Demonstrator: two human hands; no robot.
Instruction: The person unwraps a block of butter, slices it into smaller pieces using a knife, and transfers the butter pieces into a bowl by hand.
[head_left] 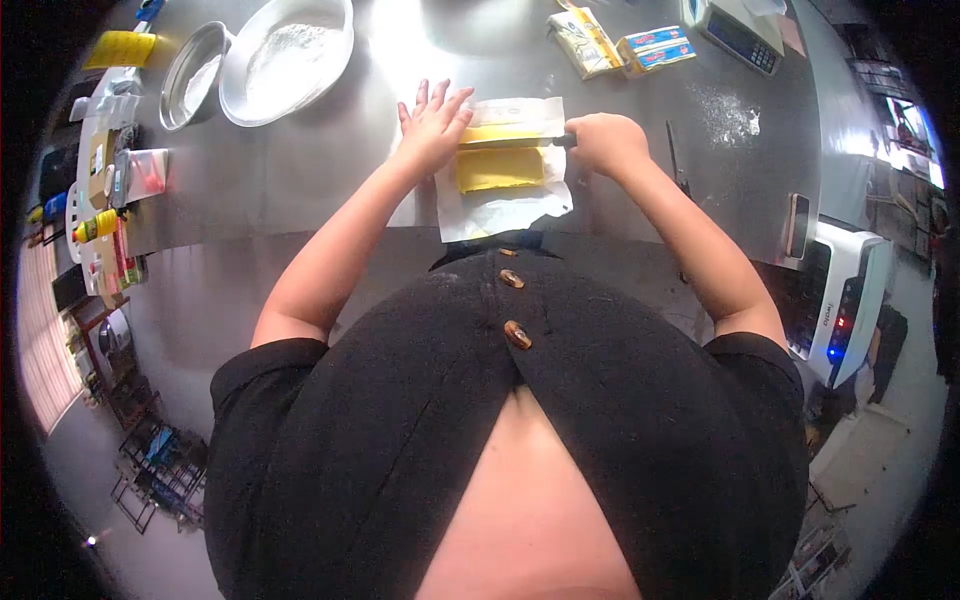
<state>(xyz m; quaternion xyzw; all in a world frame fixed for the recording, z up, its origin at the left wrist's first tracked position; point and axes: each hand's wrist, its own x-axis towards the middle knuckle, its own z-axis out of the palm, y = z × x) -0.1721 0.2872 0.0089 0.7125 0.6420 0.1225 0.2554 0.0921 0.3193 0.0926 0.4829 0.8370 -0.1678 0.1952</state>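
And at the upper centre of the frame, the right hand [606, 144] grips a knife [515, 143] across the yellow block [500, 170] on its white paper [500, 217], the left hand [434, 128] spread wide, perhaps touching the knife's tip.

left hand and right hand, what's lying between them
In the head view, a yellow block on white paper lies between the left hand and right hand, with the right hand's knife across it.
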